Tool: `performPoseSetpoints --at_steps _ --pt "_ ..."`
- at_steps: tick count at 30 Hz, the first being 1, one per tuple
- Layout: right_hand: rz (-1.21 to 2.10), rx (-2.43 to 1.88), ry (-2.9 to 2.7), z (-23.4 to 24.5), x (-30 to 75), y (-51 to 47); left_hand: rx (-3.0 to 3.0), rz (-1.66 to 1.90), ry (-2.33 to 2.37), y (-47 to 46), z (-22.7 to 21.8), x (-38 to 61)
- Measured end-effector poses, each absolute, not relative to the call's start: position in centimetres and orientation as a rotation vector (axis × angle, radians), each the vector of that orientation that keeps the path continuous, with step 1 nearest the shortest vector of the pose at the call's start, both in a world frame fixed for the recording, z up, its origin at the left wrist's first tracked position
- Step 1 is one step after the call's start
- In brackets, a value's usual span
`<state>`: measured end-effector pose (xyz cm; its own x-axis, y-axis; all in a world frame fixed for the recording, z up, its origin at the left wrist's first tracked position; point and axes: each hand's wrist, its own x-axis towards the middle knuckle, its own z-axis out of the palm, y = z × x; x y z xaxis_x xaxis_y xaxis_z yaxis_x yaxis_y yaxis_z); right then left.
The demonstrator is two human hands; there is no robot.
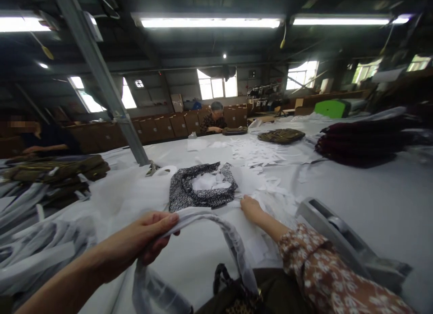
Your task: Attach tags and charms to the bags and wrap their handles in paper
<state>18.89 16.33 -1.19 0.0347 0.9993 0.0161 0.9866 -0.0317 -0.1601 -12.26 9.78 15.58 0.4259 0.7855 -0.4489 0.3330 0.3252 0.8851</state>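
Observation:
My left hand pinches a bag handle that is wrapped in thin whitish sheeting and arches up in a loop. The handle runs down to a dark olive bag at the bottom edge, only partly in view. Reaching forward, my right hand has its fingers closed at the white paper pieces on the table; what they hold, if anything, is hidden. Just left of it lies a black-and-white woven fabric pouch with white paper pieces in its opening.
A grey plastic tool like a tape dispenser lies right of my right forearm. Wrapped handles and stacked olive bags crowd the left. Dark maroon bags are piled at right. A metal post rises at left. Two people sit beyond.

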Motion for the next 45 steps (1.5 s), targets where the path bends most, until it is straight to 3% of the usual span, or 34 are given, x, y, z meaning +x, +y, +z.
performPoseSetpoints --at_steps 9,22,36,45 --pt "0.080 -2.195 -1.996 0.1 22.6 14.8 1.276 0.428 1.200 8.8 15.6 -12.1" --pt "0.211 -1.759 -1.634 4.9 24.7 12.7 1.320 0.472 1.176 7.3 16.3 -10.4" --pt "0.463 -1.543 -1.227 5.1 26.5 11.9 1.317 0.476 1.220 6.7 16.0 -9.7" --pt "0.710 -1.491 -1.284 3.3 25.6 11.2 1.308 0.488 1.284 7.0 15.9 -8.9"
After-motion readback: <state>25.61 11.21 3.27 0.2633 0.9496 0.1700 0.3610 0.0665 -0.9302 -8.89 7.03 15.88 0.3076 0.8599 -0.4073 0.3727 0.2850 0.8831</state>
